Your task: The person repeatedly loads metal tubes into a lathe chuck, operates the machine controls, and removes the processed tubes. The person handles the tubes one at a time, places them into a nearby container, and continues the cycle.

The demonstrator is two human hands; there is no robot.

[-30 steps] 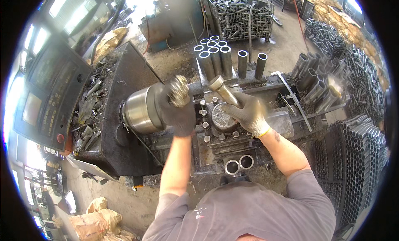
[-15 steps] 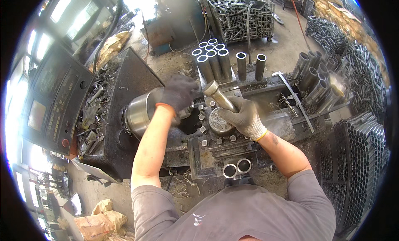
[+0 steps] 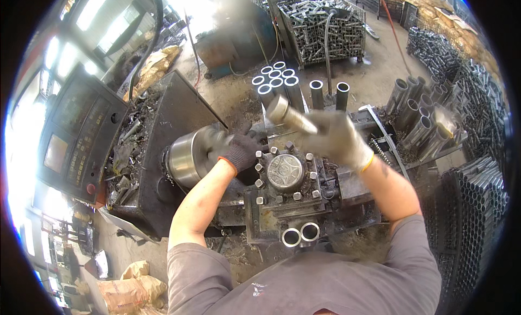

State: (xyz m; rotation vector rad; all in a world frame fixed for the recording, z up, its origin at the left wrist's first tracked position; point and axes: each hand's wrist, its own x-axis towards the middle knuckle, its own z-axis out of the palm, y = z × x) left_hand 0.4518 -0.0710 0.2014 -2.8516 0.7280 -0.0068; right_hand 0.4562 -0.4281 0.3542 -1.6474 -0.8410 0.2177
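Shifted away from the round cap (image 3: 285, 173), the flanged rod (image 3: 296, 119) is being gripped by the right hand (image 3: 337, 141), slanting forward-left; the left hand (image 3: 243, 150), grip unclear, is being held nearer the chuck (image 3: 186, 158)

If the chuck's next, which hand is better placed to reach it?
Left, probably: the left hand is beside the chuck, though contact is unclear. The right hand is farther off and holds a hammer-shaped metal piece.

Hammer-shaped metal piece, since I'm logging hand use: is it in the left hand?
No, the right hand grips the hammer-shaped metal piece, while the left hand is near the chuck.
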